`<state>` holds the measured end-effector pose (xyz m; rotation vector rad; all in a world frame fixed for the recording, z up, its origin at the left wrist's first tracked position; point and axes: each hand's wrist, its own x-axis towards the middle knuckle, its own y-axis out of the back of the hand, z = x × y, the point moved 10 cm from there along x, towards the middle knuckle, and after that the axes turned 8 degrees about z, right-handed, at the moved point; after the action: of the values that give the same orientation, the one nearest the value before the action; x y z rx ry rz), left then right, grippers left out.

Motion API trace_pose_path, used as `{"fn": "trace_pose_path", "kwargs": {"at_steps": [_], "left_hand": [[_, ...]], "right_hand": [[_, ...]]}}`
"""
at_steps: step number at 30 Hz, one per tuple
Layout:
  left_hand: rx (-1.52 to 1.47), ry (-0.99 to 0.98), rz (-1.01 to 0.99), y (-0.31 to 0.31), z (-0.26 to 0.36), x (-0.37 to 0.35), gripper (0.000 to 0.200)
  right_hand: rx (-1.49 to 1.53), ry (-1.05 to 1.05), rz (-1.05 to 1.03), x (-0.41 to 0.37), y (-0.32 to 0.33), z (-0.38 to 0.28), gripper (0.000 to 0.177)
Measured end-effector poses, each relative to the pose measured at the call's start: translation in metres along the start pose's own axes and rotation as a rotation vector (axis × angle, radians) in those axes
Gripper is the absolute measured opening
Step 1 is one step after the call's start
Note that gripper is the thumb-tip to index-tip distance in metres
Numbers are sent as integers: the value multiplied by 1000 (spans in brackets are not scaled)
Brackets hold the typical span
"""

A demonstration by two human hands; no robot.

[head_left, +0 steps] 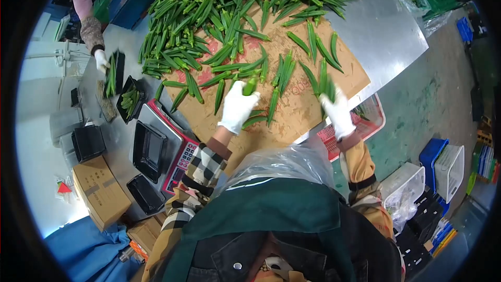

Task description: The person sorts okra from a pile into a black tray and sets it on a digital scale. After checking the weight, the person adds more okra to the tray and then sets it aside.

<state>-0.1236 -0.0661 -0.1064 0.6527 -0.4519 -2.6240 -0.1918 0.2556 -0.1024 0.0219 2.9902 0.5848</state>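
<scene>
My left hand (238, 107), in a white glove, is closed round a piece of okra (250, 85) above the cardboard sheet (292, 117). Toward the right edge of that sheet, my gloved right hand (339, 115) grips a small bunch of okra (326, 84), partly blurred. Loose okra pods (286, 70) lie on the cardboard between the two hands. Beyond them spreads a large heap of okra (209, 8) across the cardboard and the metal table (381, 31).
On my left, a black tray (150, 150) sits on a red-edged scale (189, 151); another black tray (130, 100) holds okra. A co-worker's gloved hand (101, 60) is at a further okra tray (112, 81). A red basket (373, 120) stands below the table's right edge.
</scene>
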Motion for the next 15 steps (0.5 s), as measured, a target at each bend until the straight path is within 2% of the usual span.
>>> {"fn": "trace_pose_path", "kwargs": {"at_steps": [1, 2, 4, 6, 7, 10, 11, 12, 14, 15], "left_hand": [[172, -110, 44, -9, 7, -4, 38], [384, -208, 93, -16, 39, -19, 39], [527, -204, -22, -48, 33, -24, 40], [636, -248, -74, -64, 29, -18, 40], [690, -269, -102, -70, 27, -13, 41], [85, -81, -298, -53, 10, 10, 40], [-45, 6, -304, -35, 10, 14, 38], [-175, 96, -306, -16, 15, 15, 37], [-76, -27, -161, 29, 32, 17, 34], [-10, -101, -133, 41, 11, 28, 33]], "right_hand": [[-58, -57, 61, 16, 9, -10, 43], [-240, 98, 125, 37, 13, -7, 42], [-533, 169, 221, 59, 3, -4, 51], [-695, 29, 142, 65, -15, -2, 59], [-774, 133, 179, 67, -18, -4, 64], [-677, -105, 59, 74, -3, -1, 64], [-608, 5, 116, 76, 5, 6, 64], [-567, -77, 90, 72, 12, 0, 62], [-494, -19, 69, 64, 11, -7, 61], [-525, 8, 52, 59, 3, -17, 61]]}}
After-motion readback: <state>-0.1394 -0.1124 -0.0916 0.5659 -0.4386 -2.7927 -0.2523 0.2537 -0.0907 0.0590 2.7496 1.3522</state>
